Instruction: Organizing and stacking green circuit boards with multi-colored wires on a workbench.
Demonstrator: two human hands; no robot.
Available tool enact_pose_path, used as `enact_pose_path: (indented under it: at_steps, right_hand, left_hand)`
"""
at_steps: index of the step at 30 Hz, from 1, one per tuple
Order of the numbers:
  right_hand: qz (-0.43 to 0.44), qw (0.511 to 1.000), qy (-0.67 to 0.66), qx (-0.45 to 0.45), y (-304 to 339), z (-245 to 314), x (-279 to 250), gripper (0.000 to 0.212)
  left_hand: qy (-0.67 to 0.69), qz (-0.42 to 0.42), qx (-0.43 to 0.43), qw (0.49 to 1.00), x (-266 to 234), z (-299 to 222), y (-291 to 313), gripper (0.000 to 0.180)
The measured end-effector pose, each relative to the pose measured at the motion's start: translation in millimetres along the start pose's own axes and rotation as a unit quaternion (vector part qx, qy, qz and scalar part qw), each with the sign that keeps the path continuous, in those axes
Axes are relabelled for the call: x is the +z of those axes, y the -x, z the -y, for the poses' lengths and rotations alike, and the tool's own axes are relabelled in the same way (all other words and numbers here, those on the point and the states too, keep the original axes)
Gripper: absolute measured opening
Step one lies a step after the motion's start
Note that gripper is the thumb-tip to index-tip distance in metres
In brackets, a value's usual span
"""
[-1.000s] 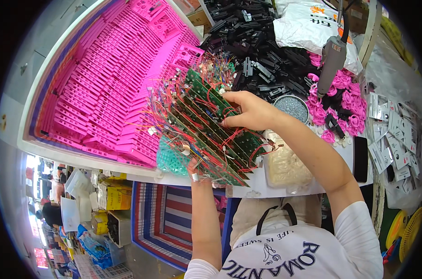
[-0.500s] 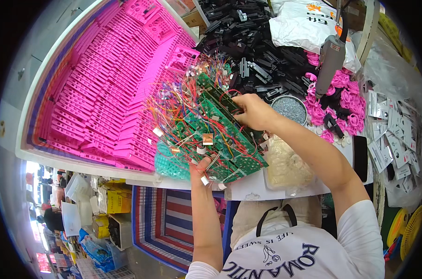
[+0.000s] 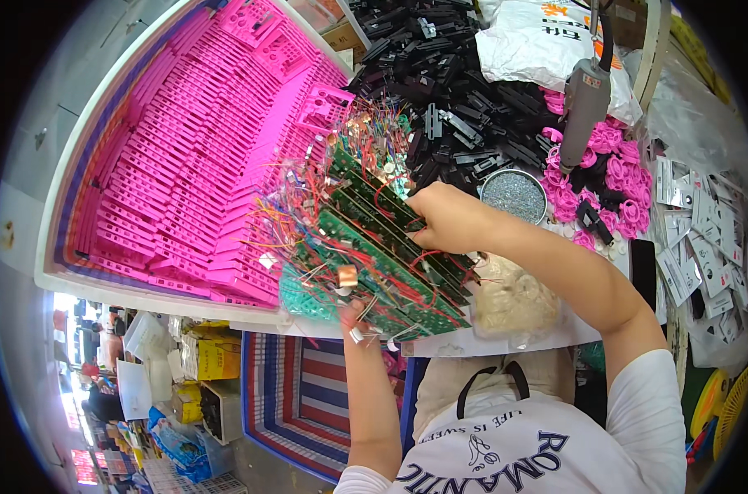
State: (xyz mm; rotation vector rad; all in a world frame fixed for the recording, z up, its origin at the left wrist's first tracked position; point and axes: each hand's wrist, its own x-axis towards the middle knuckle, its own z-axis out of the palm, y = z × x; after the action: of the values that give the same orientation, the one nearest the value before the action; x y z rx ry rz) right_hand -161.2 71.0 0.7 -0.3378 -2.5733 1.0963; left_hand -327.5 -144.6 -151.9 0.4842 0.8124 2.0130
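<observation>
Between my two hands is a stack of green circuit boards (image 3: 374, 263), tilted, with red, yellow and white wires and small metal pieces hanging off it. My right hand (image 3: 446, 216) grips the stack's upper right edge, fingers curled over the boards. At the lower left, my left hand (image 3: 355, 319) holds the stack from below; wires and boards hide most of its fingers. More tangled coloured wires (image 3: 370, 136) lie just beyond the boards. Green mesh-like material (image 3: 304, 295) shows beside my left hand.
A white-rimmed bin (image 3: 156, 306) of pink plastic panels (image 3: 176, 181) stands left. Black plastic parts (image 3: 465, 107) are heaped behind, near a dish of small metal pieces (image 3: 514, 196) and pink rings (image 3: 625, 181). A grey hanging tool (image 3: 586, 107) dangles at right; a bag of cream parts (image 3: 516, 305) lies near.
The stack has turned in my hands, so that more board edges show, fanned apart. My right hand has moved slightly down and still grips it.
</observation>
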Motion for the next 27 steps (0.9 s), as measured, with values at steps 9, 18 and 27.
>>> enact_pose_path:
  at_steps: [9,18,27]
  right_hand:
    - [-0.051,0.993,0.102,-0.018,0,-38,11,0.021]
    - [0.076,0.952,-0.276,0.106,8,-50,3,0.039]
    - [-0.075,0.946,-0.301,-0.092,37,-9,3,0.059]
  left_hand:
    - [-0.206,-0.147,0.004,0.968,46,3,15,0.039]
    - [-0.014,-0.074,-0.054,0.996,-12,-2,1,0.05]
    - [0.01,-0.07,-0.011,0.997,14,2,7,0.055]
